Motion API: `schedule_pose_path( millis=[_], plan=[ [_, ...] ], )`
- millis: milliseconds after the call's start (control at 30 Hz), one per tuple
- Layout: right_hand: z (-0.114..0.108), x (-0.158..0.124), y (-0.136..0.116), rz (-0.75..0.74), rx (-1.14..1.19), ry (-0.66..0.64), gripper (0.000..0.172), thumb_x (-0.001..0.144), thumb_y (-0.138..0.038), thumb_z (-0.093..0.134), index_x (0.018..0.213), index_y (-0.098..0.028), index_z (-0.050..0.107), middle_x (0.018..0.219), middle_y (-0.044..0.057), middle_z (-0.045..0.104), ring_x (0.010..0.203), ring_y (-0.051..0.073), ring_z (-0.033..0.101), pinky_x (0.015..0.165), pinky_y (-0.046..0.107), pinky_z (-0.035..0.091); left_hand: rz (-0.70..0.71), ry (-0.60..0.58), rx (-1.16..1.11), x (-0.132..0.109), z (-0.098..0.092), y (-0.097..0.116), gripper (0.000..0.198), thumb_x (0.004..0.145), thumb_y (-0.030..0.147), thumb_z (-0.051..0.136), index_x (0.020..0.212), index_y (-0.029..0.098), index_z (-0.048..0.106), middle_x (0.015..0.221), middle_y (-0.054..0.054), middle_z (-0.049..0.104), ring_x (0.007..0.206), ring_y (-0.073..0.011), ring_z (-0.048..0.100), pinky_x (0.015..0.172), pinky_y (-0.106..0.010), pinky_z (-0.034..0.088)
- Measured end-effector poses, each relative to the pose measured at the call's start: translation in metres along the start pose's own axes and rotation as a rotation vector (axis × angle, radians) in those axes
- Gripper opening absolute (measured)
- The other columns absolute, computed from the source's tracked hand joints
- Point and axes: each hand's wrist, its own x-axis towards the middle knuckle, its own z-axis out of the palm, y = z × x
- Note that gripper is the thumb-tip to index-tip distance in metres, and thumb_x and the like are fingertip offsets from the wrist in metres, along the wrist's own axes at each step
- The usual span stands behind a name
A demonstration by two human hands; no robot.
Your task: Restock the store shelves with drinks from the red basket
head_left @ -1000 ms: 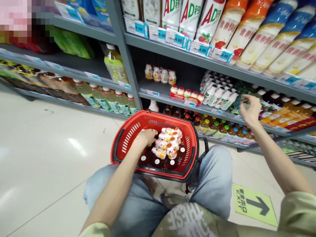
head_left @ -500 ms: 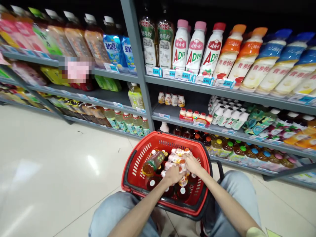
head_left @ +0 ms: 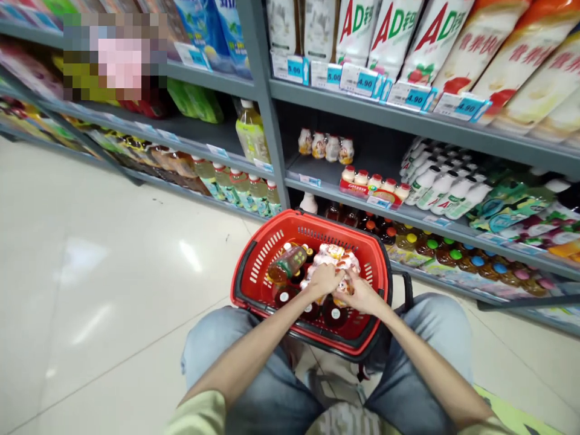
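Note:
A red shopping basket (head_left: pixel 254 275) stands on the floor between my knees, in front of grey shelves. Inside it lie dark bottles with white caps, an amber bottle (head_left: pixel 286 264) lying on its side, and a shrink-wrapped pack of small yoghurt-drink bottles (head_left: pixel 338 261). My left hand (head_left: pixel 324 280) and my right hand (head_left: pixel 360 294) are both in the basket, fingers curled round the near end of that pack.
The middle shelf (head_left: pixel 317 181) holds another pack of small bottles (head_left: pixel 375 186) and several white bottles (head_left: pixel 435 184). Tea bottles with coloured caps (head_left: pixel 430 251) line the lowest shelf. Large milk-drink bottles (head_left: pixel 385 30) stand above price tags. Glossy floor tiles (head_left: pixel 90 272) lie to the left.
My right hand came down from the shelf into the basket a second ago. Both hands have since closed on the pack. The camera view has tilted slightly down again.

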Motion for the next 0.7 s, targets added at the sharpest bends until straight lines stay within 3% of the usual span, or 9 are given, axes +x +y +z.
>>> schedule_pose_path(
  millis=[100, 167, 200, 267, 333, 400, 500, 600, 700],
  plan=[
    [0.02, -0.017, -0.013, -0.02, 0.016, 0.144, 0.112, 0.066, -0.051, 0.089, 0.155, -0.009, 0.035, 0.157, 0.027, 0.041, 0.153, 0.041, 0.032, 0.123, 0.057, 0.032, 0.023, 0.004, -0.006, -0.001, -0.01, 0.004, 0.05, 0.099, 0.047, 0.046, 0.099, 0.007, 0.077, 0.102, -0.023, 0.077, 0.099, -0.0308, 0.074, 0.081, -0.034, 0.054],
    [0.024, -0.017, -0.019, -0.039, 0.046, 0.201, 0.122, 0.06, -0.054, 0.091, 0.156, -0.006, 0.033, 0.163, 0.029, 0.031, 0.157, 0.043, 0.019, 0.127, 0.059, 0.024, 0.038, 0.017, -0.002, -0.002, -0.018, 0.004, 0.051, 0.098, 0.047, 0.046, 0.095, 0.007, 0.077, 0.097, -0.023, 0.077, 0.095, -0.031, 0.075, 0.078, -0.033, 0.053],
    [0.021, -0.014, -0.02, -0.058, 0.087, 0.191, 0.124, 0.059, -0.056, 0.092, 0.156, -0.006, 0.034, 0.163, 0.029, 0.03, 0.157, 0.042, 0.02, 0.127, 0.059, 0.024, 0.048, 0.026, 0.002, -0.003, -0.023, 0.004, 0.051, 0.098, 0.047, 0.046, 0.093, 0.007, 0.077, 0.095, -0.023, 0.077, 0.094, -0.0309, 0.074, 0.078, -0.033, 0.053],
    [0.004, -0.002, -0.018, -0.08, 0.227, 0.111, 0.116, 0.062, -0.061, 0.089, 0.155, -0.012, 0.039, 0.161, 0.024, 0.039, 0.154, 0.039, 0.031, 0.126, 0.057, 0.029, 0.07, 0.038, 0.014, -0.006, -0.034, 0.003, 0.049, 0.097, 0.047, 0.048, 0.089, 0.008, 0.077, 0.09, -0.021, 0.076, 0.092, -0.0296, 0.074, 0.078, -0.032, 0.051],
    [-0.019, 0.013, -0.011, -0.043, 0.417, 0.059, 0.091, 0.076, -0.066, 0.076, 0.15, -0.02, 0.048, 0.153, 0.017, 0.052, 0.145, 0.033, 0.047, 0.122, 0.052, 0.037, 0.097, 0.055, 0.022, -0.011, -0.046, 0.001, 0.046, 0.096, 0.045, 0.049, 0.081, 0.01, 0.075, 0.08, -0.017, 0.074, 0.083, -0.0267, 0.072, 0.075, -0.031, 0.048],
    [-0.039, 0.03, -0.001, 0.074, 0.547, 0.146, 0.066, 0.09, -0.068, 0.059, 0.14, -0.024, 0.058, 0.146, 0.012, 0.06, 0.137, 0.027, 0.056, 0.119, 0.048, 0.041, 0.135, 0.08, -0.004, -0.016, -0.058, -0.003, 0.044, 0.094, 0.043, 0.051, 0.068, 0.013, 0.069, 0.065, -0.01, 0.067, 0.069, -0.0221, 0.067, 0.068, -0.029, 0.044],
    [-0.05, 0.047, 0.008, 0.284, 0.616, 0.231, 0.058, 0.09, -0.069, 0.057, 0.117, -0.02, 0.07, 0.131, 0.012, 0.07, 0.126, 0.027, 0.064, 0.112, 0.044, 0.047, 0.203, 0.1, -0.167, -0.024, -0.076, -0.012, 0.043, 0.089, 0.039, 0.051, 0.051, 0.018, 0.054, 0.049, -0.001, 0.05, 0.054, -0.0153, 0.052, 0.058, -0.027, 0.035],
    [-0.044, 0.051, 0.005, 0.337, 0.896, 0.007, 0.055, 0.082, -0.069, 0.068, 0.098, -0.016, 0.073, 0.101, 0.011, 0.078, 0.097, 0.026, 0.074, 0.087, 0.037, 0.059, 0.216, 0.069, -0.425, -0.031, -0.092, -0.026, 0.042, 0.084, 0.043, 0.052, 0.049, 0.019, 0.048, 0.048, 0.002, 0.044, 0.05, -0.0125, 0.042, 0.052, -0.026, 0.03],
    [-0.039, 0.047, -0.004, 0.291, 1.223, -0.141, 0.047, 0.075, -0.058, 0.082, 0.093, -0.016, 0.071, 0.082, 0.008, 0.077, 0.077, 0.024, 0.075, 0.071, 0.032, 0.06, 0.197, 0.036, -0.624, -0.035, -0.108, -0.042, 0.04, 0.079, 0.045, 0.056, 0.05, 0.018, 0.05, 0.047, 0.004, 0.044, 0.048, -0.0113, 0.037, 0.049, -0.025, 0.026]
  ],
)
